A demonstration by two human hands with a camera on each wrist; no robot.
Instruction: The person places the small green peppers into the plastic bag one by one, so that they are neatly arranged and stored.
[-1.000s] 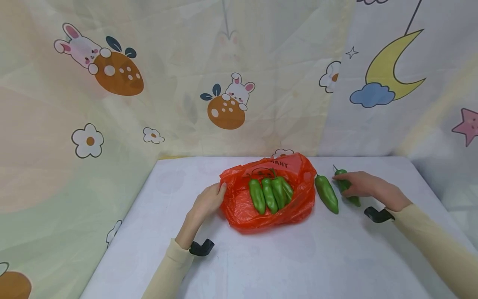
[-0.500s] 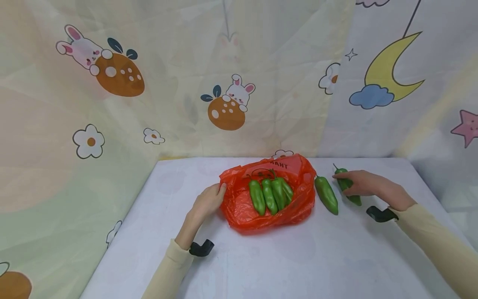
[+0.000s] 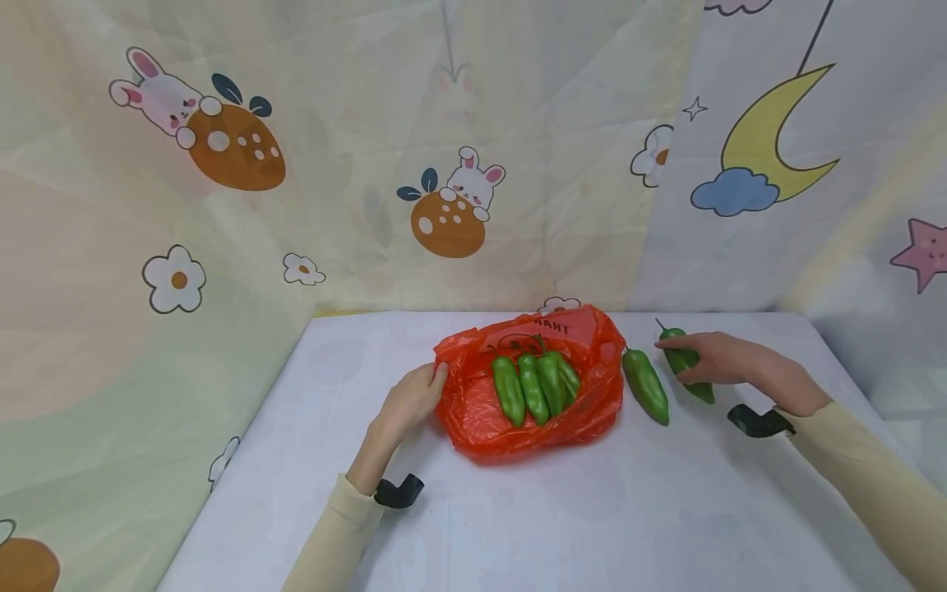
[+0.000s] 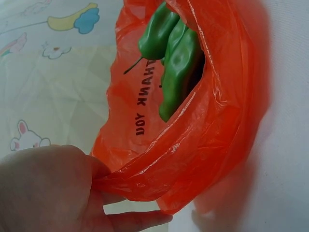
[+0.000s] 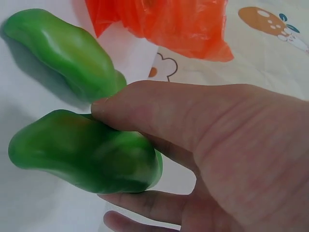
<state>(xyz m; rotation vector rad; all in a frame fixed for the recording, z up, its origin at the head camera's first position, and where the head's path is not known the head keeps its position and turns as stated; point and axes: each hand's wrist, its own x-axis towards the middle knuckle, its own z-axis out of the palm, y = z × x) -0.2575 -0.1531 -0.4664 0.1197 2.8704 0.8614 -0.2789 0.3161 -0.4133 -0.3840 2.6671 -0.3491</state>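
Observation:
My left hand (image 3: 414, 399) pinches the left rim of a red plastic bag (image 3: 473, 423), whose mouth faces me. Several green peppers (image 3: 509, 388) lie side by side inside it; in the left wrist view, printed lettering (image 4: 144, 92) shows on the bag's inner wall. To the right, my right hand (image 3: 728, 362) holds a green pepper (image 5: 82, 152) between thumb and fingers, its stem pointing toward the back. Between that hand and the bag, another green pepper (image 3: 646, 386) lies loose on the table. The fingers under the held pepper are partly hidden.
All of this is on a white-covered table (image 3: 547, 526). Behind it hangs a cloth backdrop (image 3: 562, 164) printed with rabbits, flowers and a moon. Black straps with mounts (image 3: 399, 492) sit at both wrists.
My right hand and its pepper have shifted slightly toward the back of the table. The left hand, the bag and the loose pepper stay in place.

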